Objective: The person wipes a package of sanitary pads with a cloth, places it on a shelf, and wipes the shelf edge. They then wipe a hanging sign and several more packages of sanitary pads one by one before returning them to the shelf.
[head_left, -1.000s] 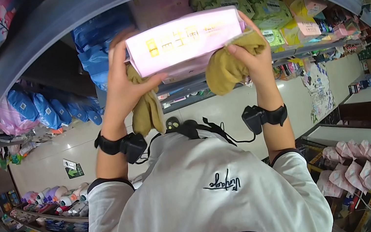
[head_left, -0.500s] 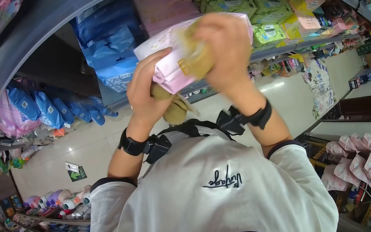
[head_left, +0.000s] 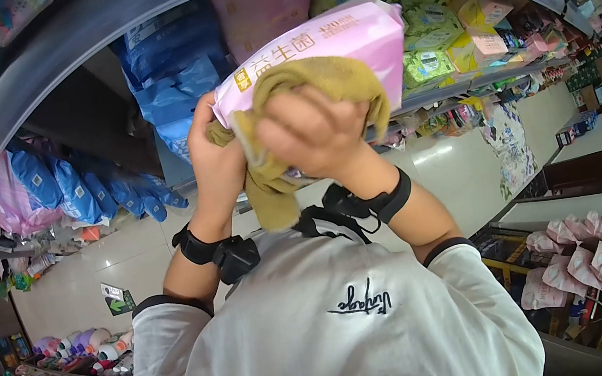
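Note:
A pink-and-white soft package (head_left: pixel 361 28) with gold print is held up in front of the shelf, tilted up toward its right end. My left hand (head_left: pixel 214 163) grips the package's left end, its thumb side along the edge and most fingers hidden behind. A mustard-coloured cloth (head_left: pixel 345 71) lies bunched over the lower front of the package. My right hand (head_left: pixel 315 133), slightly blurred, is curled on that cloth and presses it against the package. One fold of the cloth hangs below, between my wrists.
Behind the package, the shelf (head_left: pixel 452 87) carries blue packs (head_left: pixel 179 89), pink packs (head_left: pixel 266 13) and green packs (head_left: pixel 429 24). Blue bags (head_left: pixel 75 183) hang at the left. Pink pouches (head_left: pixel 588 262) stand at the lower right, bottles (head_left: pixel 95 345) at the lower left.
The package has turned, so its broad printed face shows more. My right hand and the cloth have moved down and left across it, and the cloth is spread wider.

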